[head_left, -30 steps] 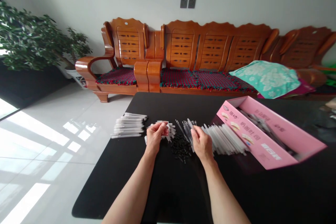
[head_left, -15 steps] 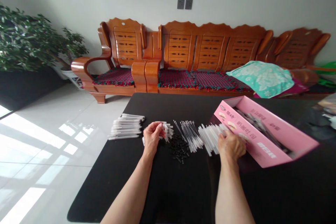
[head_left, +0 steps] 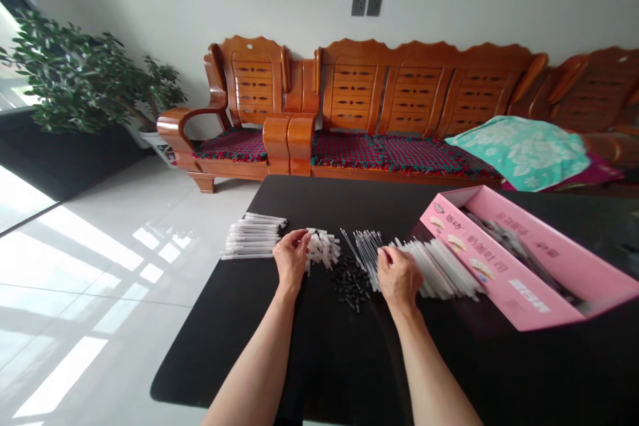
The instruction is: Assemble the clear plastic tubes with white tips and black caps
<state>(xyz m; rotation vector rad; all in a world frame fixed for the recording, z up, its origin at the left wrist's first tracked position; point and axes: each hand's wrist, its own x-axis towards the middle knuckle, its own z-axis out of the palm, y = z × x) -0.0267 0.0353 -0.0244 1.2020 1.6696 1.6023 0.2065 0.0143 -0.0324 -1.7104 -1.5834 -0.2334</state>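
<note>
Rods (head_left: 365, 247), thin | R hand (head_left: 399, 274) nr | L hand (head_left: 291, 259) nr wht stubby bits (head_left: 325, 249)

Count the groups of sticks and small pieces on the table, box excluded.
5, left to right: white sticks; short white pieces beside the left hand; black pieces; thin rods by the right hand; pale tubes near the pink box. Hands may hide more.
</note>
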